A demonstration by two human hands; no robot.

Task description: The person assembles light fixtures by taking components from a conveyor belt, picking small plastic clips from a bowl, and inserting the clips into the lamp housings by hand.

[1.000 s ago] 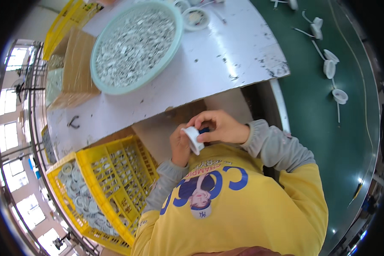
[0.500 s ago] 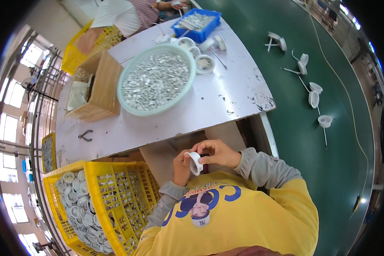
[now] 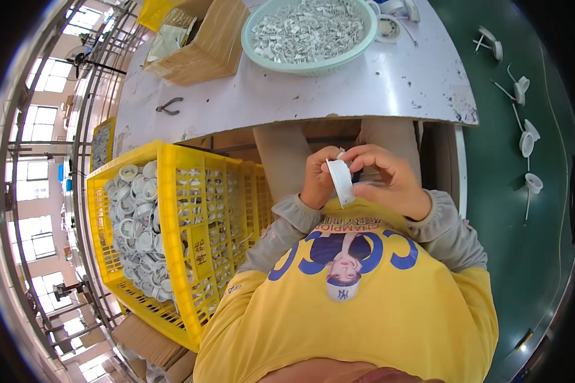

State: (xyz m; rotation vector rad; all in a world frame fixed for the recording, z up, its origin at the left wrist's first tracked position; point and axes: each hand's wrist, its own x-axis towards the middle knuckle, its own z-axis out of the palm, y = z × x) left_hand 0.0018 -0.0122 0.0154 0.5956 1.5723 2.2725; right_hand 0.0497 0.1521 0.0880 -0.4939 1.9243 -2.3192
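My left hand [image 3: 317, 180] is closed on the rim of a white round plastic housing [image 3: 342, 184], which stands edge-on in front of my yellow shirt. From the other side my right hand [image 3: 395, 181] pinches it, index finger near the top and thumb by the side. A small white bit [image 3: 340, 154] sticks up at its upper edge, by my right fingertips. What lies inside the housing is turned away from view. Both hands are over my lap, just off the table's near edge.
A yellow crate [image 3: 166, 210] full of similar white housings [image 3: 136, 223] stands at my left. On the white table [image 3: 287, 102] are a pale green basin [image 3: 306, 69] of small white pieces, a cardboard box [image 3: 214, 54] and pliers [image 3: 169, 106]. Wired housings [image 3: 527, 143] lie on the green belt [image 3: 492, 249].
The view has swung down and left, so the table sits higher in it. The housing has turned more edge-on, and my right fingers have opened a little around it.
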